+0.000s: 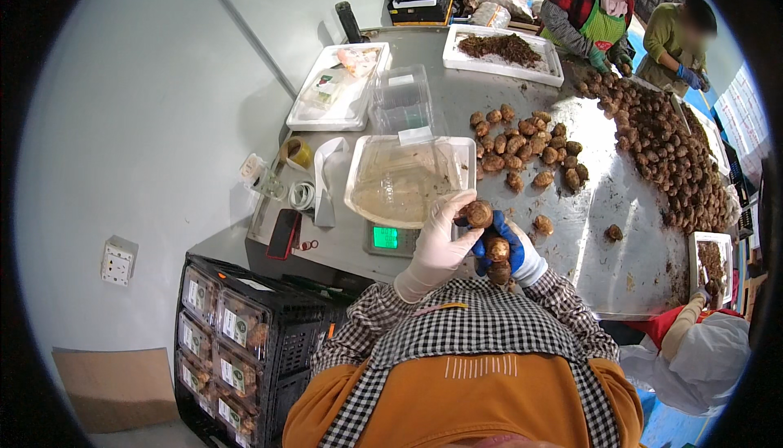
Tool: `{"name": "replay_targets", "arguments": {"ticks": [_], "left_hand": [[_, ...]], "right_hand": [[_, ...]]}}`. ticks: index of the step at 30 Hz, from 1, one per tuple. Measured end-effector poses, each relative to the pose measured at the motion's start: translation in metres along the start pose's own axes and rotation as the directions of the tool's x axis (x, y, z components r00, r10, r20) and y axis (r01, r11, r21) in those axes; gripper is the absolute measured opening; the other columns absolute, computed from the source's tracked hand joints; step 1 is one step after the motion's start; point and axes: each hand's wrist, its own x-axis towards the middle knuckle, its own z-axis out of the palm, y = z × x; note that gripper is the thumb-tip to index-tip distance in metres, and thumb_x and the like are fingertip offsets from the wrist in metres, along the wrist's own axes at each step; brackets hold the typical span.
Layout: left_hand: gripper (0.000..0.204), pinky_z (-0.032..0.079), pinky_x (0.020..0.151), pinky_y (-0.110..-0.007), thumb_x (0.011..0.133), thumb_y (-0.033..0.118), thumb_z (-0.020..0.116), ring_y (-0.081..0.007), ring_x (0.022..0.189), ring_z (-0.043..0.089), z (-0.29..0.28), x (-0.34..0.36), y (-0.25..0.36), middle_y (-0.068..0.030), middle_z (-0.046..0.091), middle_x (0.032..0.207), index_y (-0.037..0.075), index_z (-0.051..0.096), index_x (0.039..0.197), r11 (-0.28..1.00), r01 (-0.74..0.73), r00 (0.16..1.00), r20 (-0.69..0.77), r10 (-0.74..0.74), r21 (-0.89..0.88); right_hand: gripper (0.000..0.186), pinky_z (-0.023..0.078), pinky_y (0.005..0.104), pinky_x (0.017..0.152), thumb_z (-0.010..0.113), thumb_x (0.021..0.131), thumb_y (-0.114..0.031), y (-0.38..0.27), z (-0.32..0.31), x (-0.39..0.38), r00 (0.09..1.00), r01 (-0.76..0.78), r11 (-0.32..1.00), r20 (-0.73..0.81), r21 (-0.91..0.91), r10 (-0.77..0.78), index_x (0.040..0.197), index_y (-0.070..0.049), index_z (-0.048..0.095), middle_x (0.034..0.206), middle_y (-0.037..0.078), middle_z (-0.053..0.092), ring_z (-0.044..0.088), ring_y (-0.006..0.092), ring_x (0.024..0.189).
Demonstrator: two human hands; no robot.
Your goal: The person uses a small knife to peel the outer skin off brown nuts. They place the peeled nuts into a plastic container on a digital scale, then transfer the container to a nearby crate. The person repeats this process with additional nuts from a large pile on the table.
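My left hand, in a white glove, has its fingers closed on a round brown taro corm in front of my chest. Close beside it, my right hand, in a blue-coated glove, grips more brown taro; the blue fingers partly cover it. The two hands nearly touch. Just beyond them is a white tray with a clear plastic box in it, above a scale with a lit green display. Loose taro lies in a group on the metal table.
A large taro heap covers the table's right side, where two co-workers handle pieces. Another person is at lower right. Stacked clear boxes, tape and a phone lie left. Black crates hold packed boxes.
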Motion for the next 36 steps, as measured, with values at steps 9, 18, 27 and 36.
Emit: {"name": "replay_targets", "arguments": {"ticks": [9,18,27,36], "left_hand": [[0.056,0.044,0.097,-0.029,0.081,0.005,0.073,-0.0169,0.114,0.052,-0.004,-0.001,-0.014,-0.0061,0.051,0.130,0.004,0.048,0.131,0.756,0.417,0.909,0.233,-0.346,-0.505],[0.052,0.046,0.095,-0.030,0.082,-0.001,0.069,-0.0168,0.115,0.052,-0.007,0.002,-0.008,-0.0067,0.052,0.126,0.008,0.049,0.129,0.895,0.234,0.972,0.110,-0.208,-0.379],[0.044,0.045,0.091,-0.041,0.079,0.007,0.070,-0.0327,0.104,0.055,-0.032,0.019,-0.098,-0.0156,0.056,0.110,0.005,0.054,0.120,0.886,0.150,0.977,-0.201,-0.066,0.438],[0.047,0.041,0.100,-0.037,0.081,0.028,0.074,-0.0277,0.112,0.054,0.000,0.013,-0.022,-0.0121,0.059,0.117,0.004,0.059,0.118,0.993,-0.002,0.978,0.209,-0.022,0.115]], "right_hand": [[0.047,0.051,0.0244,0.074,0.055,0.094,-0.012,-0.001,0.014,0.005,0.937,0.277,0.927,-0.142,-0.254,-0.319,0.138,-0.002,0.043,0.109,0.005,0.062,0.060,0.0099,0.084],[0.047,0.049,0.0267,0.086,0.056,0.094,-0.009,0.013,0.001,0.008,0.937,0.194,0.916,-0.209,-0.352,-0.279,0.138,-0.001,0.043,0.115,0.005,0.061,0.058,0.0123,0.098],[0.054,0.058,0.0331,0.059,0.048,0.096,-0.048,0.006,-0.013,0.013,0.995,0.041,0.997,-0.089,0.067,-0.035,0.120,0.000,0.057,0.094,0.009,0.065,0.065,0.0170,0.069],[0.049,0.050,0.0304,0.088,0.064,0.087,-0.026,-0.009,0.009,0.002,0.839,0.321,0.460,0.023,-0.828,-0.544,0.126,0.000,0.050,0.108,0.012,0.060,0.061,0.0234,0.101]]}}
